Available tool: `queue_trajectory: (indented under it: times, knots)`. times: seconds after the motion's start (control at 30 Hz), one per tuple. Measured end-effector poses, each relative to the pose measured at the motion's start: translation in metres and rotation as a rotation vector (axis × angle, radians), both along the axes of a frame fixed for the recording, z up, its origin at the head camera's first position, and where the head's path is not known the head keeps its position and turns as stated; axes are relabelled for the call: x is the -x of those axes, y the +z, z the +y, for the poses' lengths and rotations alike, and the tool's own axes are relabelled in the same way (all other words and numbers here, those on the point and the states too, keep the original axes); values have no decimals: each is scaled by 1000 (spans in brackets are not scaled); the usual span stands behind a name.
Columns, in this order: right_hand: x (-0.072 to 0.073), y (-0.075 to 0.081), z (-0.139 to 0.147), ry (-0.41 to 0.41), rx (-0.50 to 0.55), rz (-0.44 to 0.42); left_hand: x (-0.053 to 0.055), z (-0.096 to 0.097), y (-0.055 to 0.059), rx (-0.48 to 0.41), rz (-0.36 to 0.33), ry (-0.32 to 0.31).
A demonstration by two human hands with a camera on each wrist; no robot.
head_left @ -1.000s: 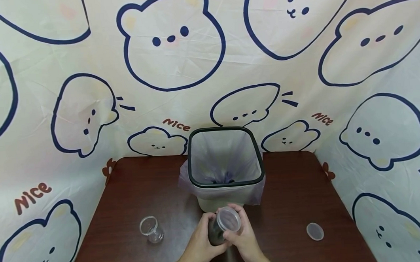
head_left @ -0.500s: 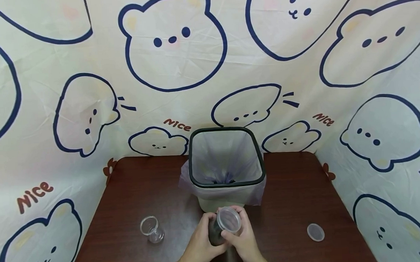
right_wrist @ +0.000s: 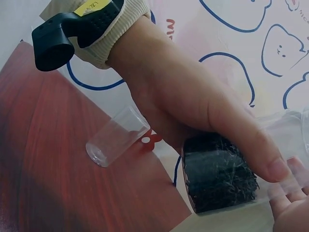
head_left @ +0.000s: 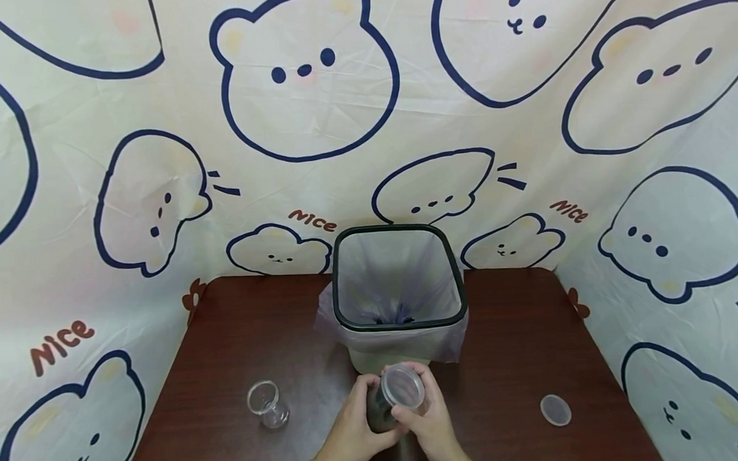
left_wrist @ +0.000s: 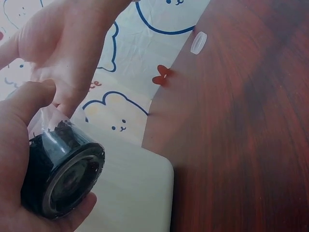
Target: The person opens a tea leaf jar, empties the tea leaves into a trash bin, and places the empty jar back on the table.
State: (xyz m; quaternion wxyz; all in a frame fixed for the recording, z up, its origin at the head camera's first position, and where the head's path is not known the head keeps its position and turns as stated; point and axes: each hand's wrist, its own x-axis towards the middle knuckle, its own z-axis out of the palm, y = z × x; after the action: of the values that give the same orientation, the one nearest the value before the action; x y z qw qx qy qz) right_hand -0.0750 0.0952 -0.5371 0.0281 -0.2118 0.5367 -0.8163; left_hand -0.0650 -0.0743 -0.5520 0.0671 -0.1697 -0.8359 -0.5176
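In the head view, the left hand [head_left: 357, 429] grips the dark lower part of a jar [head_left: 377, 405] from the left, its fingers curled round the side. The right hand [head_left: 434, 422] holds the jar's transparent upper end, thumb in front and fingers behind. The jar is tilted in the air above the dark wood table [head_left: 255, 334], just in front of a bin [head_left: 401, 325] with a dark rim and a purplish liner [head_left: 406, 341] folded over its outside. A transparent cup [head_left: 268, 405] stands off to the left; a round translucent lid [head_left: 555, 410] lies well apart on the right.

In the left wrist view, the jar's round base points toward the camera, with the left hand wrapped about its body. The bin's pale wall shows behind.

In the right wrist view, dark, stringy contents [right_wrist: 219, 174] fill the jar's lower part (the far end is cut off by the frame). A dark wrist device [right_wrist: 77, 36] sits over a pale sleeve [right_wrist: 130, 24].
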Motion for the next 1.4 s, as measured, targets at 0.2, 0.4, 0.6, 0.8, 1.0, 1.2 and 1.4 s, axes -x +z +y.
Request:
queue_trajectory:
  times: [0.2, 0.4, 0.6, 0.8, 1.0, 1.2, 1.4]
  knots:
    - [0, -2, 2, 27, 4, 23, 0, -1, 0, -6, -6, -13]
    - [0, -1, 2, 43, 18, 13, 1, 0, 2, -11, -9, -17]
    - [2, -1, -1, 1, 10, -15, 2, 1, 3, -2, -20, -17]
    - [2, -2, -5, -61, -9, 10, 2, 1, 0, 5, -22, -14]
    - [1, 1, -5, -71, -16, 33, 1, 1, 0, -17, -37, -23]
    - [-1, 4, -4, -78, -24, 41, 1, 1, -1, -9, -23, -23]
    - [0, 2, -3, -70, -25, 22, 1, 1, 0, -12, -43, -19]
